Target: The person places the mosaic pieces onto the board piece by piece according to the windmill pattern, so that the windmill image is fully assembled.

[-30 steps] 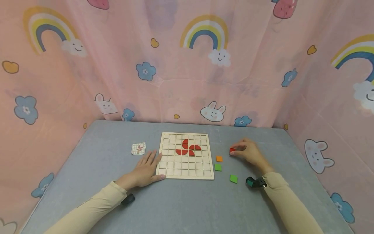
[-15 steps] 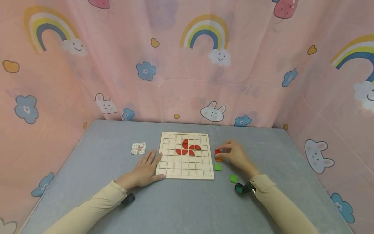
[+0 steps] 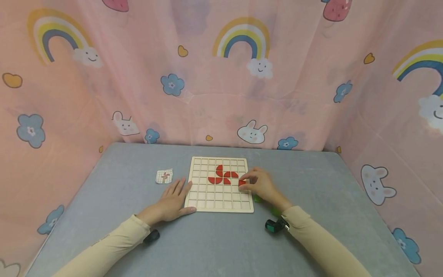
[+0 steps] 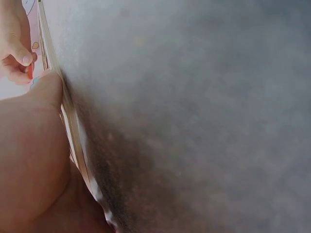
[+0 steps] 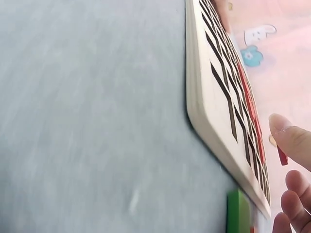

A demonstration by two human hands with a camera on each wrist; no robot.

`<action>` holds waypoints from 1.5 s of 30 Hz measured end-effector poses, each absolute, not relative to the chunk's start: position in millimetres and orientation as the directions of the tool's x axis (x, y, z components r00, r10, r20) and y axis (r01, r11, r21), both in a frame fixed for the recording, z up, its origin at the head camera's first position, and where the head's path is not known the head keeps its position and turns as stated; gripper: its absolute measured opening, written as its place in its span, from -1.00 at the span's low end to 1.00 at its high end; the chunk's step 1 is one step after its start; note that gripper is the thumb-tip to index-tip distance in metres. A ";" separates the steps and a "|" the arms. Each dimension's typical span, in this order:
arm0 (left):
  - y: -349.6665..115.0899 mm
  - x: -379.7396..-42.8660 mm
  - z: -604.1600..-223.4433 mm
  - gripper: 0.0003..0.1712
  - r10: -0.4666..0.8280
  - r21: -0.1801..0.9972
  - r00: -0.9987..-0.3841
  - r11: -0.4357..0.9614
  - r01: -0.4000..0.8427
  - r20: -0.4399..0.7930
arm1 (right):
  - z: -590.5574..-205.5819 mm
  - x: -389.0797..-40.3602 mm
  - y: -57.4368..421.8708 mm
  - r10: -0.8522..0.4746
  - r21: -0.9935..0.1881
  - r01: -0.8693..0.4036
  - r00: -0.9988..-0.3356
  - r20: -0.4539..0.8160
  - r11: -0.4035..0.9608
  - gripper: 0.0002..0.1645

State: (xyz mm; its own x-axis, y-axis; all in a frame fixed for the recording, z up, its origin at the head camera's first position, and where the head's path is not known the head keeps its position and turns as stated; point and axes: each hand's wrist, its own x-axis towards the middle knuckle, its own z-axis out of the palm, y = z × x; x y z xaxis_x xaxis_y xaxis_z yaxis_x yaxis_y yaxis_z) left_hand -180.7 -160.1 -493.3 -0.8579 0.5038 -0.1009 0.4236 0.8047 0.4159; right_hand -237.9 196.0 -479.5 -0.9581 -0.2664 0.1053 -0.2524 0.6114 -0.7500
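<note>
Right hand (image 3: pixel 262 188) over the board's right side; we see thumb and fingers pinching a red piece (image 3: pixel 242 183). That piece sits above the right-hand columns of the board (image 3: pixel 221 210), to the right of the red pattern (image 3: pixel 219 180) and a touch nearer us than its right tip. This is the relation we judge to count most: pattern lies left and slightly far of the pinch. Right wrist view seems to show a gap beneath the piece, so we take it as raised, tilted, edge-on; no long axis we can make out, the fingers covering part of it. Right hand plainly the closer one to it. Left hand (image 3: pixel 171 202) at the board's left edge, fingers straight, thumb spread away to the near-left corner, gripping nothing. Small card (image 3: pixel 164 176) on the desk (image 3: pixel 214 246), far-left of that hand. A green piece (image 3: pixel 257 199) just right of the board.
</note>
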 end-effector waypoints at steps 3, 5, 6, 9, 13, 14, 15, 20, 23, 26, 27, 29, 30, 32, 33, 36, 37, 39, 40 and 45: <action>-160.7 -182.1 -496.2 0.12 0.502 0.417 -0.859 0.804 0.423 -0.097 | -480.6 -238.0 188.7 -0.300 -0.743 -0.294 -0.945 0.131 0.601 -0.69; -160.9 -182.8 -497.7 0.12 0.504 0.420 -0.858 0.802 0.424 -0.096 | -481.4 -237.9 184.3 -0.316 -0.740 -0.309 -0.939 0.137 0.597 -0.70; -161.2 -183.2 -498.6 0.12 0.505 0.420 -0.858 0.802 0.425 -0.096 | -482.0 -238.1 182.2 -0.323 -0.739 -0.317 -0.936 0.141 0.594 -0.70; -161.5 -183.7 -500.0 0.12 0.502 0.412 -0.859 0.806 0.424 -0.098 | -483.2 -238.6 175.5 -0.336 -0.739 -0.332 -0.930 0.151 0.586 -0.69; -161.1 -184.4 -502.1 0.12 0.498 0.402 -0.862 0.811 0.424 -0.096 | -484.1 -239.1 166.9 -0.348 -0.744 -0.344 -0.924 0.159 0.573 -0.68; -161.1 -184.6 -502.7 0.12 0.498 0.404 -0.862 0.810 0.425 -0.092 | -483.9 -238.9 164.9 -0.354 -0.744 -0.351 -0.921 0.164 0.568 -0.68; -161.0 -184.7 -503.2 0.12 0.498 0.405 -0.863 0.809 0.425 -0.089 | -484.1 -238.7 163.3 -0.360 -0.742 -0.360 -0.917 0.171 0.565 -0.69; -160.6 -184.7 -503.5 0.12 0.498 0.405 -0.862 0.809 0.426 -0.089 | -487.4 -236.5 158.0 -0.386 -0.731 -0.407 -0.898 0.211 0.548 -0.71; -160.6 -185.0 -503.4 0.12 0.500 0.409 -0.862 0.807 0.427 -0.087 | -491.0 -237.1 156.4 -0.392 -0.728 -0.422 -0.892 0.226 0.540 -0.72; -160.5 -183.7 -500.0 0.13 0.500 0.412 -0.860 0.808 0.422 -0.100 | -493.3 -238.2 155.5 -0.394 -0.730 -0.423 -0.891 0.227 0.536 -0.72; -160.1 -182.4 -497.0 0.13 0.500 0.411 -0.859 0.809 0.420 -0.108 | -493.7 -238.5 155.3 -0.394 -0.729 -0.424 -0.890 0.228 0.537 -0.72; -158.8 -180.4 -490.5 0.12 0.500 0.420 -0.858 0.809 0.411 -0.123 | -493.8 -238.4 154.9 -0.395 -0.728 -0.424 -0.890 0.226 0.539 -0.72; -158.3 -179.4 -487.4 0.11 0.498 0.421 -0.857 0.811 0.406 -0.133 | -493.9 -238.3 154.8 -0.397 -0.725 -0.426 -0.890 0.226 0.542 -0.72; -157.0 -177.8 -482.1 0.09 0.493 0.424 -0.857 0.815 0.395 -0.148 | -493.8 -238.1 154.4 -0.401 -0.720 -0.430 -0.888 0.227 0.544 -0.72; -156.5 -177.3 -480.1 0.09 0.491 0.425 -0.858 0.815 0.392 -0.151 | -493.5 -237.8 154.1 -0.404 -0.718 -0.434 -0.886 0.229 0.545 -0.72; -156.0 -176.7 -478.3 0.08 0.490 0.422 -0.858 0.817 0.393 -0.150 | -493.1 -237.4 153.8 -0.411 -0.714 -0.441 -0.882 0.232 0.544 -0.71; -155.7 -176.7 -478.6 0.08 0.491 0.423 -0.859 0.816 0.395 -0.145 | -493.2 -237.4 153.9 -0.412 -0.715 -0.442 -0.881 0.232 0.542 -0.71; -156.3 -176.9 -481.0 0.08 0.493 0.420 -0.859 0.815 0.400 -0.138 | -493.5 -237.4 153.9 -0.412 -0.717 -0.440 -0.881 0.231 0.541 -0.71; -156.5 -177.2 -482.3 0.08 0.493 0.418 -0.859 0.815 0.401 -0.138 | -493.7 -237.6 153.8 -0.412 -0.718 -0.439 -0.882 0.228 0.541 -0.71; -157.0 -178.5 -484.0 0.08 0.492 0.414 -0.858 0.818 0.398 -0.146 | -494.2 -237.9 153.4 -0.412 -0.718 -0.436 -0.883 0.226 0.542 -0.71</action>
State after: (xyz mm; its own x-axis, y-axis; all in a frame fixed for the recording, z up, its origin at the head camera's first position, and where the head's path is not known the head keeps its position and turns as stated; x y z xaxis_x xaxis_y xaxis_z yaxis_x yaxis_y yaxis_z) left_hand -178.5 -157.0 -484.0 -0.8584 0.4918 -0.1457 0.3985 0.8182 0.4143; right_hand -237.9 153.4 -494.2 -0.8830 -0.4117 0.2255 -0.4362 0.5422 -0.7182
